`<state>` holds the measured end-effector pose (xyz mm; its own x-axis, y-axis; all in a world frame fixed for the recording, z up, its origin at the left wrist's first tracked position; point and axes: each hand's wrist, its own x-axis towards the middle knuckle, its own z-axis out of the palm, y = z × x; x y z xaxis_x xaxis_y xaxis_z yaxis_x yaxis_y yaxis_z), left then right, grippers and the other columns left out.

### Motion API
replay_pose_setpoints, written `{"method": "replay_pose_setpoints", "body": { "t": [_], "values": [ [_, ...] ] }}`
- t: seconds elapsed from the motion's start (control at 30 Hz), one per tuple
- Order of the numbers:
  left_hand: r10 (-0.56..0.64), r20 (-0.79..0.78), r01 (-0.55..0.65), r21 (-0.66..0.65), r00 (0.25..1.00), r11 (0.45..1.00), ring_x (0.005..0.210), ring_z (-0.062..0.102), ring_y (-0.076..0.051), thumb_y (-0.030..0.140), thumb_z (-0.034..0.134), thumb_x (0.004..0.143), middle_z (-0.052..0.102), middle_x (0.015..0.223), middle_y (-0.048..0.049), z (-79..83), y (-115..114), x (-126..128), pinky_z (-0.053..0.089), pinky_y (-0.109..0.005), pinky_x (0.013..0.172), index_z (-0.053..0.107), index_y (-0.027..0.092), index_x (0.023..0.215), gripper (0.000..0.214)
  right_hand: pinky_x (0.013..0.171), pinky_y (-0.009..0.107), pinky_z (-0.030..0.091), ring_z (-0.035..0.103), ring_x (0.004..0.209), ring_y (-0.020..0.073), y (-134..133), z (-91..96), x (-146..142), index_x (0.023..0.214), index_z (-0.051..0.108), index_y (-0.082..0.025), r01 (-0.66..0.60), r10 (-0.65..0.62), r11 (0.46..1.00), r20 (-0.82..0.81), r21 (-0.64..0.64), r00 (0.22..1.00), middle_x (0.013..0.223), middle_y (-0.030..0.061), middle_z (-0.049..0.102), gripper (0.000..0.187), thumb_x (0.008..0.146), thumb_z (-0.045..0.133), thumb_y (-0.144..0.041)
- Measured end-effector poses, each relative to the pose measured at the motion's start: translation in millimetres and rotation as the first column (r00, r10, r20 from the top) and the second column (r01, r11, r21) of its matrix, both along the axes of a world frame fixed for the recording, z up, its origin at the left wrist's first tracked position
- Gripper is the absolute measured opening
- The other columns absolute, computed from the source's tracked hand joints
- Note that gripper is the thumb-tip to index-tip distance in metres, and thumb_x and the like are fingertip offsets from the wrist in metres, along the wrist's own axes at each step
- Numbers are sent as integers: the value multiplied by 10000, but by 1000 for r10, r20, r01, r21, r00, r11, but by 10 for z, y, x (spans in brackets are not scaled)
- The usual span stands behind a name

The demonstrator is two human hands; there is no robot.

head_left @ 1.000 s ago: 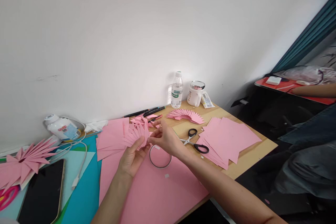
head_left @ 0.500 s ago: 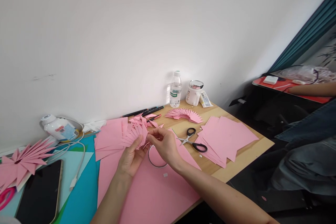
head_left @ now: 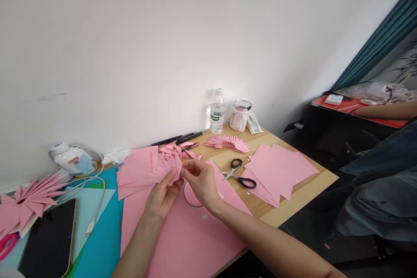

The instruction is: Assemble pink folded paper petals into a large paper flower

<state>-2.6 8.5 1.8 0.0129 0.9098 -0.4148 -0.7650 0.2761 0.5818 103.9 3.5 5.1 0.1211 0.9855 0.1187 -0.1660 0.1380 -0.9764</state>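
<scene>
— Where is the pleated pink paper fan (head_left: 167, 170)?
— Held up over the back part of the large pink sheet (head_left: 198, 243), with folded pink pieces (head_left: 174, 148) lying just behind it.

— And the surface?
— A wooden table (head_left: 306, 192). A thin ring (head_left: 184, 194), partly covered by the right hand (head_left: 203, 182), lies on the sheet. Scissors (head_left: 232, 174) with black handles rest near the sheet's right edge, then a spread of pink squares (head_left: 282, 169). Behind them are a curved pleated strip (head_left: 224, 140), black pens (head_left: 189, 137), a water bottle (head_left: 217, 117) and a white mug (head_left: 239, 119).

— Further out?
— At the left, a pink paper pinwheel (head_left: 31, 202), a phone (head_left: 48, 239) and a white plastic bottle (head_left: 74, 160). A pale wall (head_left: 140, 52) rises behind; at the right, another person's forearm (head_left: 387, 110) reaches over a red tabletop (head_left: 321, 100), below a teal curtain (head_left: 368, 56).

— The fingers?
— The left hand (head_left: 161, 200) grips the fan, thumb across its front, the other fingers beneath. The right hand's fingertips are drawn close together at the fan's right edge; I cannot tell whether they pinch it.

— Any change from a second ago?
— The right hand covers more of the ring, its fingers more tucked in. The left keeps its grip, and the scissors lie where they were.
</scene>
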Motion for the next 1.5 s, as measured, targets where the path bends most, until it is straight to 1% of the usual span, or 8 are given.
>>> {"method": "replay_pose_setpoints", "body": {
  "t": [0.17, 0.37, 0.53, 0.67, 0.9, 1.2, 1.37, 1.5],
  "values": [
    [16, 19, -16, -16, 1000, 1000, 571, 605, -125, -15, 511, 805, 650, 661, -66, 51, -14, 22, 519, -230, 557, 635, 87, 755, 168, 672, 276, 528, 624, 670, 149, -18, -8, -27, 782, 610, -155, 11, -16, 998, 81, 58, 997, 727, 28, 655, 117, 677, 559, -151],
    [12, 37, -11, -14, 999, 1000, 587, 617, -127, 6, 501, 820, 669, 701, -78, 49, -6, 1, 526, -227, 547, 644, 83, 774, 168, 643, 262, 537, 615, 624, 130, -1, -38, -72, 801, 604, -163, -28, 19, 995, 94, 94, 995, 720, 12, 648, 143, 676, 541, -134],
    [-8, 54, 10, -30, 998, 999, 525, 585, -108, -2, 507, 812, 639, 643, -60, 34, 8, -21, 513, -221, 497, 628, 70, 738, 159, 645, 268, 546, 639, 639, 146, 63, -8, 13, 741, 617, -158, -98, 91, 994, 122, 55, 988, 696, 19, 663, 104, 668, 546, -138],
    [-7, 36, 9, -58, 999, 998, 537, 590, -109, -15, 519, 800, 640, 663, -67, 39, 9, -18, 511, -213, 489, 623, 64, 758, 137, 617, 263, 540, 641, 609, 148, 100, 37, 74, 683, 616, -160, -128, 123, 992, 167, 20, 978, 658, 18, 665, 84, 661, 539, -134],
    [22, 37, -19, -81, 999, 997, 532, 584, -112, -8, 505, 814, 644, 671, -70, 66, 10, -3, 501, -212, 469, 615, 81, 764, 150, 642, 249, 535, 648, 647, 147, 90, 26, 60, 716, 682, -163, -109, 94, 992, 194, 66, 976, 688, 14, 679, 175, 724, 508, -173],
    [60, 27, -58, -73, 998, 996, 543, 585, -105, -28, 516, 800, 649, 689, -68, 51, 7, -3, 497, -198, 475, 617, 75, 785, 145, 610, 241, 515, 634, 617, 145, 117, 45, 57, 715, 696, -152, -106, 88, 991, 213, 75, 973, 666, 20, 680, 201, 693, 497, -137],
    [57, 28, -55, -62, 998, 997, 537, 577, -98, -25, 506, 808, 647, 685, -62, 54, 14, -8, 496, -194, 473, 616, 76, 789, 151, 630, 252, 531, 646, 634, 150, 102, 56, 52, 735, 696, -162, -101, 82, 992, 225, 74, 971, 716, 21, 703, 188, 690, 515, -140],
    [59, 24, -57, -71, 998, 996, 546, 582, -103, -26, 519, 796, 651, 699, -60, 61, 5, 1, 495, -200, 476, 621, 90, 792, 154, 635, 269, 535, 655, 637, 163, 117, 52, 66, 722, 697, -166, -84, 62, 994, 277, 65, 959, 695, 21, 702, 181, 673, 527, -131]
  ]
}}
